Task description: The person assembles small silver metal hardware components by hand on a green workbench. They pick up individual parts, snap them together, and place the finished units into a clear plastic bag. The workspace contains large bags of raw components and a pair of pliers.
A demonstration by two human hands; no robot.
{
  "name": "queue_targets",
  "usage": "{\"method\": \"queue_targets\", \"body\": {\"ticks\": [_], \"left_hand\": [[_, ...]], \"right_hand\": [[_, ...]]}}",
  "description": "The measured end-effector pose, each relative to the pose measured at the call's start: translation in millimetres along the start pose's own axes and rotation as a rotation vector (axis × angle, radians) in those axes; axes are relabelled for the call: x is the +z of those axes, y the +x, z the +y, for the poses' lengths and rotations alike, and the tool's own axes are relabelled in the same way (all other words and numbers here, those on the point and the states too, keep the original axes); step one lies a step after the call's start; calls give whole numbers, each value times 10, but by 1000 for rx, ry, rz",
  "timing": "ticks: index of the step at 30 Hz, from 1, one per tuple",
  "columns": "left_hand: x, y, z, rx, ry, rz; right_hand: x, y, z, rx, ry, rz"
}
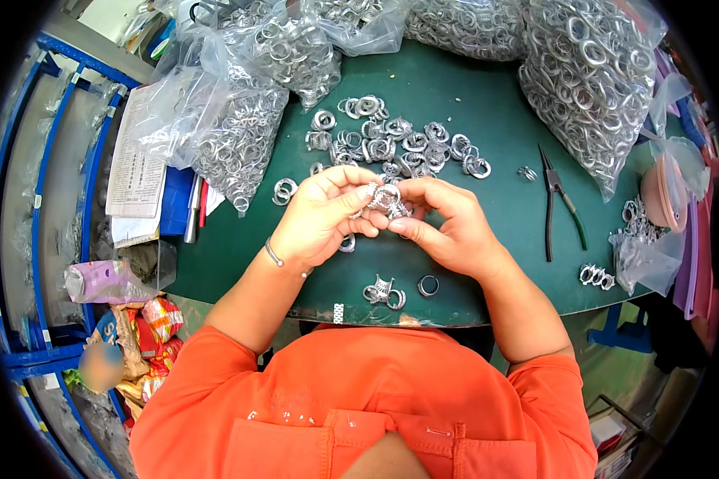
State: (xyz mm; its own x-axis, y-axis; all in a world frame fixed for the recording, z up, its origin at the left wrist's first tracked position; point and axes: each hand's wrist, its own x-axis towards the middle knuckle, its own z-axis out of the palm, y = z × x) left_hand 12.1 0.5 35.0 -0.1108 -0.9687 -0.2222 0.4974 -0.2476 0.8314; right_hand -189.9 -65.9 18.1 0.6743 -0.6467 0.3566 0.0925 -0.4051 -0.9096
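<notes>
far left: blue rack (24, 199) bent by lens, shelves dim, contents hard to make out; snack wrappers (148, 327) below it, partly cut off by the orange sleeve.
papers: white printed sheets (140, 156) at tabletop's left edge, top part under a clear bag of rings (224, 136).
left hand (319, 215): grip closed, fingertips pinching the ring cluster (387, 198) from its left side; thin bracelet (273, 254) at wrist.
ring cluster: small silver metal bunch, held just above the green tabletop (471, 263) in front of chest, between both grips; lower half hidden by thumbs, single rings too small to count. No clear long axis; cannot tell which way it points.
right hand (447, 223): grip closed on same cluster from the right, thumb underneath.
loose rings (399, 144): scattered pile just beyond the hands; a few more (385, 292) near tabletop's near edge.
pliers (558, 199): dark, green handles, lying well apart right of hands, tips pointing away from person.
big bag (591, 72): clear, full of rings, top cut off by frame.
far right: pink bowl-like thing (661, 195), blurred at rim.
</notes>
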Motion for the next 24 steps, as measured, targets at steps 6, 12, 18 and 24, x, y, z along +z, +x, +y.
{"method": "queue_targets", "body": {"ticks": [6,12,18,24], "left_hand": [[-31,-48,38,-69,-209,-73],[-345,-184,124,-37,-698,-155],[-525,-347,273,113,-712,-152],[-711,-513,341,141,183,146]], "right_hand": [[-34,-16,-43,-39,23,86],[19,1,110,-94,-503,62],[219,-34,-4,-47,-737,-56],[155,-55,60,-104,-654,-66]]}}
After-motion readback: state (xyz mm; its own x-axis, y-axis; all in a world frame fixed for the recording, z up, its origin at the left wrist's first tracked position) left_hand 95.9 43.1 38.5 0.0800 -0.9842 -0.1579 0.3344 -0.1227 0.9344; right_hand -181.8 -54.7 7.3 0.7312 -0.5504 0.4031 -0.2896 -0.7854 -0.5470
